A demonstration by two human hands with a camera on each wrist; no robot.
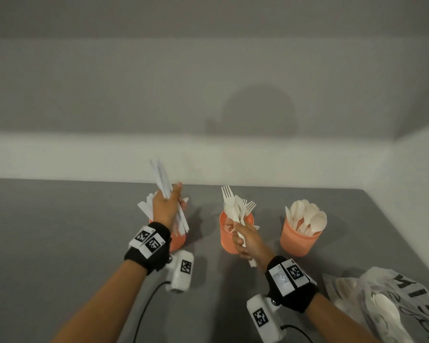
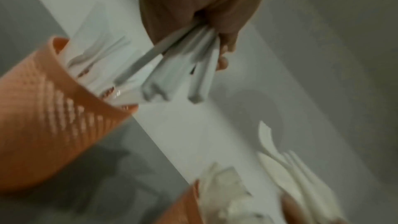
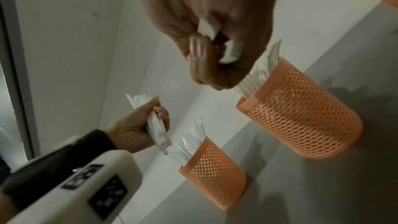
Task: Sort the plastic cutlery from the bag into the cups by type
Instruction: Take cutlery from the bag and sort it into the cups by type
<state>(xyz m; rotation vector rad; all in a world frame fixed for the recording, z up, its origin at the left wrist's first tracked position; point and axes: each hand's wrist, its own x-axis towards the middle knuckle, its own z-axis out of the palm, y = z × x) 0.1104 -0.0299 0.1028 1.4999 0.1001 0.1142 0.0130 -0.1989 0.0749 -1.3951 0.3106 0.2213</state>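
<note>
Three orange mesh cups stand in a row on the grey table. My left hand (image 1: 167,203) grips a bundle of white plastic knives (image 1: 162,179) above the left cup (image 1: 177,240), which holds more knives. My right hand (image 1: 244,240) grips several white forks (image 1: 229,201) by their handles, just in front of the middle cup (image 1: 226,237) filled with forks. The right cup (image 1: 299,241) holds spoons. In the left wrist view the knife handles (image 2: 189,67) hang from my fist over the cup rim (image 2: 71,77). The right wrist view shows fork handles (image 3: 207,26) inside my curled fingers.
A translucent plastic bag (image 1: 391,300) with black lettering lies at the table's right front corner, spoons showing through it. A white wall runs close behind the cups. A cable (image 1: 146,308) trails from each wrist camera across the table.
</note>
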